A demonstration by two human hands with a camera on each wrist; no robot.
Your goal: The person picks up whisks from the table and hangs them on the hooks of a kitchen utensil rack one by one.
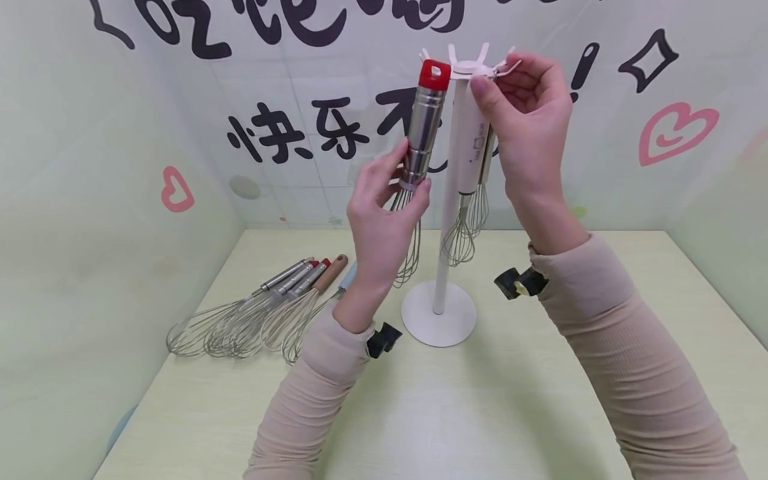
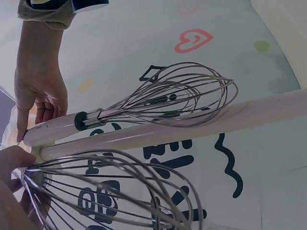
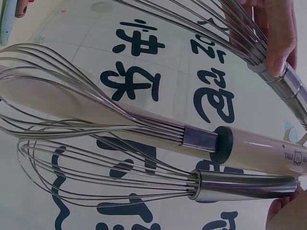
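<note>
In the head view my left hand (image 1: 386, 210) grips a steel whisk with a red cap (image 1: 425, 123) near the bottom of its handle, its wires pointing down left of the white rack (image 1: 452, 147). My right hand (image 1: 536, 117) is up by the rack's hooks, thumb and fingers at the top of a steel-handled whisk (image 3: 244, 185). Just beside it hangs a white-handled whisk (image 1: 469, 150) with a dark collar; my right thumb overlaps its top. Part of the steel handle is hidden behind the white one in the head view.
Several whisks (image 1: 240, 327) lie side by side at the table's left, with steel, red-tipped, brown and light blue handles. The rack's round base (image 1: 441, 330) stands on the pale table (image 1: 480, 413). Behind is a wall sheet (image 1: 288, 193) with black lettering and pink hearts.
</note>
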